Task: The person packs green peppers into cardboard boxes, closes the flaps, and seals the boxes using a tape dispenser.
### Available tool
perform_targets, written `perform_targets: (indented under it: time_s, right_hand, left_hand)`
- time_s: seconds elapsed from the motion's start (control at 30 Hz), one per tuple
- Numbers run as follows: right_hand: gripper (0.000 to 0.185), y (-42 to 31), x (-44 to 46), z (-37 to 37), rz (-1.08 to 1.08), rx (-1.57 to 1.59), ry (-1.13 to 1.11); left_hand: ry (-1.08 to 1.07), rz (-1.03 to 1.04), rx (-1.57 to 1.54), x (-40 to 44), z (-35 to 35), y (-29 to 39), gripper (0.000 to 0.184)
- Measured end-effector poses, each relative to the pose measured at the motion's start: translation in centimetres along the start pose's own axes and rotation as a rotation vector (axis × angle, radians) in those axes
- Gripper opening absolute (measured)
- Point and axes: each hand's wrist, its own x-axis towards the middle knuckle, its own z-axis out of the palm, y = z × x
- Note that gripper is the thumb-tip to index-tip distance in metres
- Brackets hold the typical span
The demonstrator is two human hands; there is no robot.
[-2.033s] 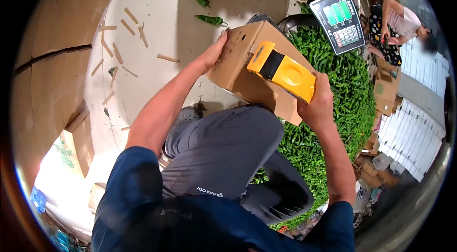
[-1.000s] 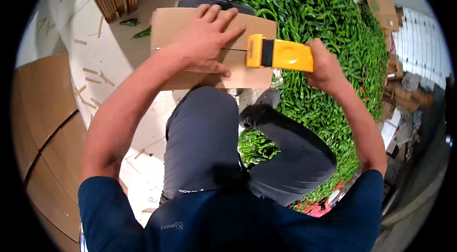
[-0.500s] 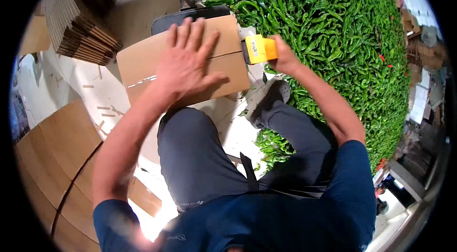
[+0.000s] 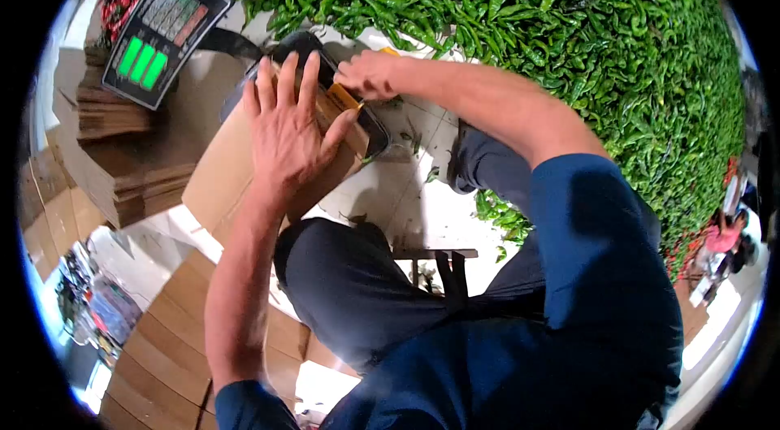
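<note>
My left hand (image 4: pixel 286 133) lies open across the closed cardboard box (image 4: pixel 218 174), fingers spread over its top near the far end. The box sits tilted in view, partly on the black platform of a scale. At the box's right end, my right hand (image 4: pixel 370 75) is closed around a yellow tape dispenser (image 4: pixel 345 97), which the fingers and the wrist largely cover. The dispenser is against or very close to the box edge; the tape itself cannot be made out.
The scale's display (image 4: pixel 166 32) glows green at upper left. Flattened cartons (image 4: pixel 122 154) are stacked at left, with more cardboard (image 4: pixel 162 349) lower left. A large heap of green chilies (image 4: pixel 520 8) spreads across the top and right. A person (image 4: pixel 723 235) is at far right.
My view has turned, so the scale display now appears farther left. My right hand has brought the tape dispenser round to the box's far right end. My left hand stays flat on the box.
</note>
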Motion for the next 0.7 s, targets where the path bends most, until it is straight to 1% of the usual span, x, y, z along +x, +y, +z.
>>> perform_targets:
  time_s: [0.03,0.07,0.1,0.2,0.3,0.37,0.43,0.47,0.5,0.57,0.6,0.63,0.67,0.7]
  right_hand:
    - [0.033,0.0,1.0,0.4,0.072,0.006,-0.032]
    - [0.036,-0.6,1.6,1.3,0.142,0.026,-0.077]
    - [0.039,-3.0,1.5,-2.1,0.145,-0.111,-0.244]
    - [0.029,-7.9,4.6,-2.7,0.014,-0.840,-0.709]
    - [0.039,-6.2,7.0,-0.2,0.089,-0.970,-0.815]
    - [0.035,-3.7,6.4,-0.8,0.308,-0.358,-0.372]
    - [0.038,-4.0,-0.3,-7.8,0.433,-0.070,-0.164]
    - [0.039,-2.8,-3.8,-10.2,0.340,-0.071,-0.086]
    - [0.037,-3.3,-6.3,-12.7,0.512,0.049,-0.010]
    - [0.035,0.5,-8.4,-12.1,0.743,0.510,0.263]
    - [0.034,0.9,-8.9,-10.4,0.743,0.984,0.497]
    - [0.033,0.3,-8.9,-8.8,0.706,1.461,0.717]
    - [0.032,-2.7,-7.8,-8.4,0.631,1.848,0.840]
    - [0.032,-4.7,-5.3,-7.0,0.400,2.141,1.012]
  left_hand:
    - [-0.017,0.002,0.027,0.1,0.1,-0.1,0.083]
    - [0.006,0.019,0.052,-0.1,0.0,0.0,0.071]
    - [0.028,0.016,0.014,-0.3,0.2,-0.2,0.069]
    - [0.131,-0.004,-0.047,0.2,0.5,-0.8,0.061]
    - [0.160,-0.111,-0.152,0.5,1.0,-1.7,0.062]
    - [0.113,-0.138,-0.206,0.2,1.2,-2.8,0.061]
    - [0.009,-0.133,-0.086,-2.6,-0.4,-4.8,0.062]
    - [-0.018,-0.221,-0.041,-5.0,-0.8,-6.6,0.063]
    - [-0.043,-0.308,0.004,-8.4,-0.8,-9.3,0.063]
    - [0.045,-0.461,0.114,-17.8,4.3,-19.0,0.066]
    - [0.038,-0.627,0.107,-22.1,6.4,-22.0,0.066]
    - [-0.020,-0.863,-0.049,-25.2,8.1,-23.0,0.066]
    - [-0.068,-1.108,-0.278,-27.9,10.4,-23.4,0.066]
    - [-0.082,-1.332,-0.530,-29.9,12.6,-23.3,0.066]
